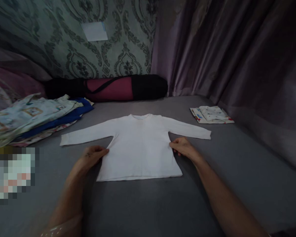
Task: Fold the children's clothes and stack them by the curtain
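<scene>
Grey bed (138, 204) bears white shirt (138, 148), folded cloth (212, 114), clothes pile (32, 115), dark roll (113, 88).

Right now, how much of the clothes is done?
One folded garment lies far right. The white shirt lies flat, sleeves spread, with the left hand and right hand at its sides. It is not yet folded, and a loose pile sits at left.

Nothing can be read. The pale rectangular paper sheet (94, 31) on the patterned wall looks blank. The folded white printed cloth (211, 114) bears only small coloured figures, too blurred to read. The white long-sleeved cotton shirt (138, 144) is plain.
</scene>
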Demonstrator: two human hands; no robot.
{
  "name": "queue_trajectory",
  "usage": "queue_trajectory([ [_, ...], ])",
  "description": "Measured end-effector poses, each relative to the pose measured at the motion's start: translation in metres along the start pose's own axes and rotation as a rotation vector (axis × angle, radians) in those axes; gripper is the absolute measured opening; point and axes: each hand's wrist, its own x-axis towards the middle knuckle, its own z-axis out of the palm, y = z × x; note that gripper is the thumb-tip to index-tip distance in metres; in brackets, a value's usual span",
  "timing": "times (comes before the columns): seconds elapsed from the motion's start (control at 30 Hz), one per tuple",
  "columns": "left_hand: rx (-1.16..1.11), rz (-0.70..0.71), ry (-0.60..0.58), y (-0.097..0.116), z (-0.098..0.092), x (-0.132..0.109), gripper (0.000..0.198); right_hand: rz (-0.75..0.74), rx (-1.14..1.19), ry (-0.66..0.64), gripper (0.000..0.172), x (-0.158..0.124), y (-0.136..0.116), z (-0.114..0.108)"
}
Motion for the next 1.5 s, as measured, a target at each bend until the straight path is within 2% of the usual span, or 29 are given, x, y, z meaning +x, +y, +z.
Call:
queue_trajectory([
  [0.2, 0.139, 0.100, 0.106, -0.006, 0.005, 0.009, 0.030, -0.125, -0.521, 0.278, 0.026, -0.022, -0.016, 0.018],
  [0.33, 0.217, 0.126, 0.125, -0.006, 0.008, 0.011, 0.026, -0.099, -0.624, 0.330, 0.030, -0.036, -0.025, 0.029],
  [0.5, 0.220, 0.105, 0.088, -0.006, 0.009, 0.009, 0.032, -0.141, -0.574, 0.295, 0.033, -0.037, -0.016, 0.027],
  [0.6, 0.203, 0.091, 0.009, -0.006, 0.006, 0.001, 0.042, -0.186, -0.475, 0.266, 0.034, -0.037, -0.003, 0.023],
  [0.77, 0.166, 0.080, -0.189, -0.011, -0.005, -0.027, 0.057, -0.204, -0.323, 0.204, 0.039, -0.042, 0.014, 0.022],
  [0.97, 0.068, 0.095, -0.270, -0.015, -0.006, -0.056, 0.058, -0.246, -0.182, 0.190, 0.031, -0.041, 0.024, 0.031],
  [1.1, -0.003, 0.075, -0.262, -0.018, -0.002, -0.060, 0.054, -0.246, -0.139, 0.199, 0.030, -0.042, 0.026, 0.030],
  [1.33, -0.068, 0.011, -0.237, -0.044, -0.011, -0.049, 0.051, -0.224, -0.108, 0.159, 0.027, -0.056, 0.022, 0.018],
  [1.5, -0.034, 0.015, -0.180, -0.038, -0.007, -0.053, 0.056, -0.215, -0.267, 0.192, 0.021, -0.063, 0.017, 0.019],
])
